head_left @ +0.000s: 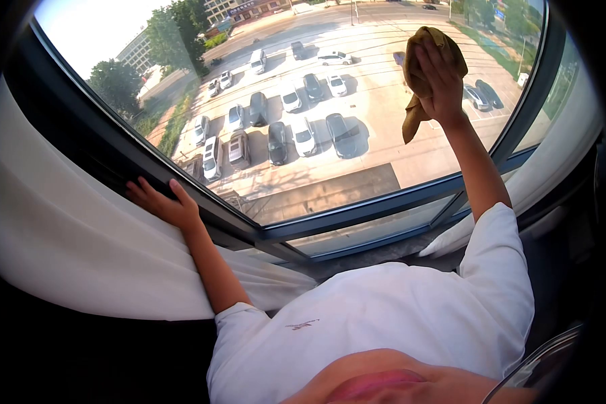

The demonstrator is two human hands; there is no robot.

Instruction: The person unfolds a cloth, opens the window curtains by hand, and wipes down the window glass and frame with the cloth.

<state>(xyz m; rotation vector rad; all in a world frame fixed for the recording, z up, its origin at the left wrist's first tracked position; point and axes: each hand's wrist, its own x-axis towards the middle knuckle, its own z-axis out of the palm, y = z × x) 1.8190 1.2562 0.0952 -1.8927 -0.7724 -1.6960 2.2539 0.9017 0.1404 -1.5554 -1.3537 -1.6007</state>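
Observation:
My right hand (441, 84) is raised against the large window pane (377, 121), its palm pressing a bunched brown cloth (417, 74) to the glass. One end of the cloth hangs down below the wrist. On the left, my left hand (167, 205) lies with its fingers apart at the dark window frame (229, 219), beside the white curtain (101, 236). Nothing shows in its fingers.
A horizontal frame bar (357, 213) crosses below the pane, with a grey sill (384, 250) lower down. Another white curtain (552, 172) hangs at the right. Through the glass, parked cars, a road and trees show far below.

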